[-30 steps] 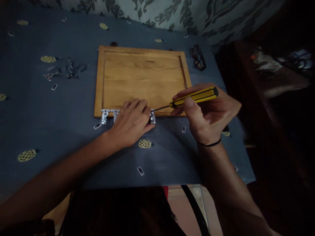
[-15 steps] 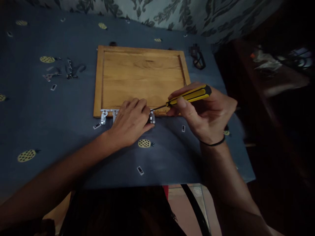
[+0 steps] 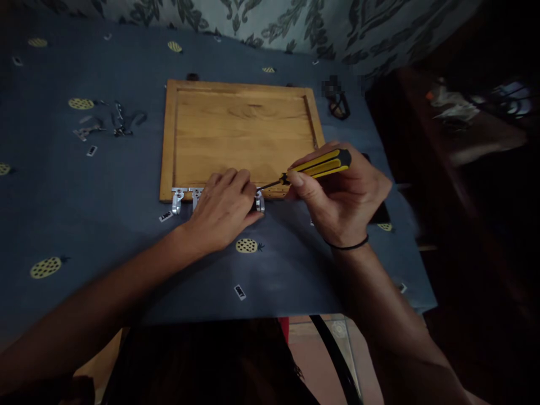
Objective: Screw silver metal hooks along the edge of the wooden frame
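Note:
A framed wooden panel (image 3: 248,129) lies flat on the blue tablecloth. Along its near edge runs a silver metal hook rail (image 3: 176,201), with its middle hidden under my left hand (image 3: 221,211). That hand is closed over the rail, fingers curled on the panel side and thumb by the right-hand hook. My right hand (image 3: 343,194) grips the yellow and black handle of a screwdriver (image 3: 318,165), held at a slant. The screwdriver's tip meets the rail's right end, beside my left fingers; the screw itself cannot be made out.
Small metal pieces (image 3: 122,124) lie to the left of the panel. A dark looped object (image 3: 338,107) sits beyond its right corner. Partly behind my right hand is a dark flat object (image 3: 382,211). A patterned curtain (image 3: 274,25) hangs along the far edge.
My right hand and the screwdriver handle have shifted left and the wrist has turned, uncovering more of the dark flat object. My left hand stays on the rail.

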`<state>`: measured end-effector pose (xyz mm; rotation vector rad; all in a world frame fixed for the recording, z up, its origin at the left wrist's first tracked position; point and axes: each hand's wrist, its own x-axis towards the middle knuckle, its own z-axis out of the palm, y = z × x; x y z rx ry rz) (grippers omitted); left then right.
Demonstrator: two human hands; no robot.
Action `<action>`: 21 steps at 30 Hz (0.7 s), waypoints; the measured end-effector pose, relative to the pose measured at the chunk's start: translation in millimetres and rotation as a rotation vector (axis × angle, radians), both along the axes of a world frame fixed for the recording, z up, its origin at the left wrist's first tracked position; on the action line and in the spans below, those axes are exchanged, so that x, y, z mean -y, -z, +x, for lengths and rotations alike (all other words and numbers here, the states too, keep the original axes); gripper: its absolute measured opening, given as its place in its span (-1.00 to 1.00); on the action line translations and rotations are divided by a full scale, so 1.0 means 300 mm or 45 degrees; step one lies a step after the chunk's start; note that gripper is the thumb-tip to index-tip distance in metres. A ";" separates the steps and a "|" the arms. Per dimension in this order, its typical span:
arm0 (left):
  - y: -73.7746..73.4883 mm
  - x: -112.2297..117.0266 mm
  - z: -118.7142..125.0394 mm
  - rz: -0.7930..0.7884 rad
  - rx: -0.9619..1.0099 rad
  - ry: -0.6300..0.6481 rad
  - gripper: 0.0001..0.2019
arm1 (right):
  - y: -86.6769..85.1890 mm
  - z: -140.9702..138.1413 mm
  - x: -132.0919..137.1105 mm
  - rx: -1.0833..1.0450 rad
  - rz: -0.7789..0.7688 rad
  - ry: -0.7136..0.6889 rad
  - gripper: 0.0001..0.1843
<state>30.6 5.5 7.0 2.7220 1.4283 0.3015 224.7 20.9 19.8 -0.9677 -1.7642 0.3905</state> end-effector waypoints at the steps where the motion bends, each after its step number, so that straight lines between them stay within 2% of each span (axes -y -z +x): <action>1: 0.001 0.000 0.000 0.006 0.005 -0.002 -0.72 | 0.002 -0.001 -0.001 0.024 0.024 0.043 -0.69; 4: 0.006 0.000 0.001 0.024 0.016 -0.004 -0.73 | 0.008 0.001 -0.005 0.063 0.063 0.119 -0.64; 10: 0.009 -0.001 -0.003 0.042 0.034 0.003 -0.74 | 0.005 0.000 0.003 -0.170 0.144 0.091 -0.88; 13: 0.004 -0.001 -0.005 0.017 0.028 0.008 -0.74 | -0.004 -0.001 0.008 -0.240 0.104 0.094 -0.85; 21: 0.001 -0.003 -0.003 0.005 0.004 0.008 -0.71 | 0.013 0.007 0.004 -0.065 0.026 0.050 -0.78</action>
